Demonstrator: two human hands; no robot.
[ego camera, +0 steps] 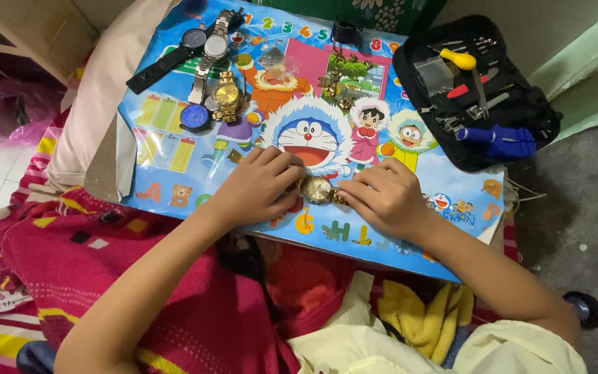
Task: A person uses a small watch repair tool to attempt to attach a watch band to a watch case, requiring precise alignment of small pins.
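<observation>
Here, a gold-cased watch (318, 189) with a pale dial is gripped from both sides. The left hand (257, 187) is curled over the strap at the watch's nine o'clock side, and the right hand (385, 194) is closed on the strap at the three o'clock side, so that the case is pinned flat and face-up between them; this two-sided hold appears meant to steady it. The watch is rested on a blue cartoon mat (174, 173), near the mat's lower middle, which seems to serve as a smooth work surface laid over a board.

Toward eleven o'clock from the hands, other watches are laid out side by side: a gold watch (227, 95), a blue-faced watch (194, 117), a silver watch (214, 47) and a black-strapped watch (189, 40). At two o'clock, an open black tool case (541, 111) is kept within reach, with a yellow-handled tool (459, 59) and a blue tool (500, 138) inside. Below the mat, a red blanket (105, 277) is spread.
</observation>
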